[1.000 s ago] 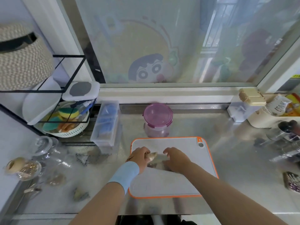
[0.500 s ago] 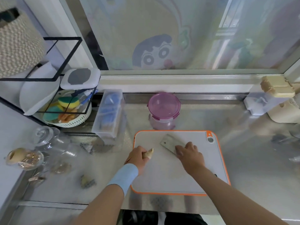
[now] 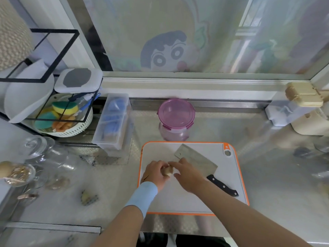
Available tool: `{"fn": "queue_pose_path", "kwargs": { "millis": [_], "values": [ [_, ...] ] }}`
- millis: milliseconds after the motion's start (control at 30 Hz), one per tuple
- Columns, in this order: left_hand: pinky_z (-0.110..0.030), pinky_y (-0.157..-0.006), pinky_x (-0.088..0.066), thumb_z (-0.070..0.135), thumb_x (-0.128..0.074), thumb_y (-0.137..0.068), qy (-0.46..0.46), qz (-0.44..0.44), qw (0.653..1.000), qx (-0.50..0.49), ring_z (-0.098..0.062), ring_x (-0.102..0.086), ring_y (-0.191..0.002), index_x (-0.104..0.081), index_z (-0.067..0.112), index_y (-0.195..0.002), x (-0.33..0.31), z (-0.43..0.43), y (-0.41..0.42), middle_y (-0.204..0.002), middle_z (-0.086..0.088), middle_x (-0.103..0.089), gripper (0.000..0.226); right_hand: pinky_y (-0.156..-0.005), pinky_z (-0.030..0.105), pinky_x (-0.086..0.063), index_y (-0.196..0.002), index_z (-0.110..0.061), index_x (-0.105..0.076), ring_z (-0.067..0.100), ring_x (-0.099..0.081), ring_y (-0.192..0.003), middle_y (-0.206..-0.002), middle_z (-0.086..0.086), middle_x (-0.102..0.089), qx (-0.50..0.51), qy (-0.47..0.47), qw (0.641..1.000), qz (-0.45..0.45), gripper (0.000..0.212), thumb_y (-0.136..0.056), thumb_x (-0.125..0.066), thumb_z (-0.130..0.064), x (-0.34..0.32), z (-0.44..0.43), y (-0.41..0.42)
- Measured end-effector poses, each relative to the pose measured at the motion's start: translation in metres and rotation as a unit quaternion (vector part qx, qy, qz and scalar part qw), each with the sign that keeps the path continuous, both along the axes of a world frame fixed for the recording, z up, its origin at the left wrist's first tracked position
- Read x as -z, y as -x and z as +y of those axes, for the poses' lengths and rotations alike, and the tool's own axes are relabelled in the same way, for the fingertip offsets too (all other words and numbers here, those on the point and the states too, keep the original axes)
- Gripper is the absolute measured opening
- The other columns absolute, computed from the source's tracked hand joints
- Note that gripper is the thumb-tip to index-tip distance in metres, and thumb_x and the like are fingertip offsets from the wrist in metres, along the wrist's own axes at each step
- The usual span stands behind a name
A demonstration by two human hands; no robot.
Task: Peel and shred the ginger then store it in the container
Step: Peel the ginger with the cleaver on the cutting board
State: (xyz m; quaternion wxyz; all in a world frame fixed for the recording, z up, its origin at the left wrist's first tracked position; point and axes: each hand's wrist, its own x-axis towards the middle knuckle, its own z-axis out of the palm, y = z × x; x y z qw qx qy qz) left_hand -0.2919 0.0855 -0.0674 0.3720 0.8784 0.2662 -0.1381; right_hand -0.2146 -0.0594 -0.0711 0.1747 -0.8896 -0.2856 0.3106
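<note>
A tan piece of ginger [image 3: 168,171] is held over the left part of the orange-rimmed grey cutting board [image 3: 229,179]. My left hand [image 3: 154,173], with a light blue wristband, grips it from the left. My right hand [image 3: 188,175] touches the ginger from the right with thumb and fingertips. A cleaver [image 3: 197,160] with a black handle lies flat on the board behind and to the right of my right hand, free of either hand. The round container with a purple lid [image 3: 175,114] stands closed just beyond the board.
On the steel counter, a clear box with blue items [image 3: 114,123] stands left of the board. A rack with sponges and a colander [image 3: 62,116] fills the back left. Glass jars [image 3: 44,155] sit at left, white and cream boxes [image 3: 299,111] at back right. A small scrap [image 3: 88,197] lies front left.
My right hand has let go of the cleaver, which now lies on the board, and has come left onto the ginger. My left hand keeps holding the ginger.
</note>
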Motion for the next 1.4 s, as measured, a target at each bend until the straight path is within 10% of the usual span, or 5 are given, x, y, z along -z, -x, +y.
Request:
{"fn": "queue_pose_path", "kwargs": {
  "millis": [400, 600, 733, 1133, 1400],
  "values": [
    [-0.021, -0.092, -0.041, 0.016, -0.065, -0.088, -0.004, -0.101, 0.995, 0.008, -0.007, -0.053, -0.103, -0.060, 0.028, -0.114, 0.004, -0.006, 0.012, -0.112, 0.012, -0.048, 0.030, -0.095, 0.038, -0.046, -0.140, -0.034, -0.044, 0.022, -0.051, -0.117, -0.127, -0.001, -0.046, 0.016, 0.004, 1.000, -0.011, 0.043, -0.098, -0.054, -0.028, 0.000, -0.010, -0.001],
    [-0.031, -0.087, -0.045, 0.014, -0.059, -0.085, -0.048, -0.059, 0.996, 0.049, -0.016, -0.053, -0.100, -0.056, 0.026, -0.101, 0.000, -0.002, -0.002, -0.104, 0.008, -0.052, 0.020, -0.080, 0.037, -0.040, -0.121, -0.028, -0.044, 0.027, -0.045, -0.106, -0.117, 0.005, -0.040, 0.088, 0.207, 0.959, -0.174, 0.034, -0.088, -0.052, -0.027, -0.017, -0.064, -0.008],
    [-0.027, -0.084, -0.043, 0.007, -0.052, -0.083, -0.053, -0.066, 0.990, 0.111, -0.017, -0.052, -0.094, -0.060, 0.026, -0.098, -0.002, 0.002, -0.004, -0.099, 0.009, -0.050, 0.026, -0.079, 0.039, -0.040, -0.150, -0.041, -0.014, 0.029, -0.049, -0.106, -0.121, 0.007, -0.044, 0.099, 0.227, 0.962, -0.111, 0.066, -0.092, -0.043, -0.024, -0.010, -0.091, -0.001],
    [-0.017, -0.071, -0.044, 0.002, -0.067, -0.081, -0.115, -0.246, 0.953, 0.134, -0.006, -0.046, -0.088, -0.070, 0.015, -0.085, 0.017, 0.008, 0.032, -0.094, 0.004, -0.057, 0.014, -0.070, 0.033, -0.046, -0.137, -0.041, -0.045, 0.022, -0.057, -0.087, -0.094, -0.002, -0.059, 0.144, -0.038, 0.988, -0.033, 0.038, -0.101, -0.038, -0.030, -0.023, -0.058, 0.035],
    [0.001, -0.089, -0.029, 0.013, -0.049, -0.091, -0.138, -0.254, 0.946, 0.150, 0.006, -0.045, -0.098, -0.068, 0.016, -0.091, 0.022, 0.006, 0.041, -0.105, 0.013, -0.049, 0.020, -0.062, 0.030, -0.044, -0.134, -0.037, -0.049, 0.018, -0.054, -0.075, -0.086, -0.003, -0.062, 0.092, -0.026, 0.995, -0.014, 0.033, -0.104, -0.036, -0.035, -0.019, -0.039, 0.046]
  ]
}}
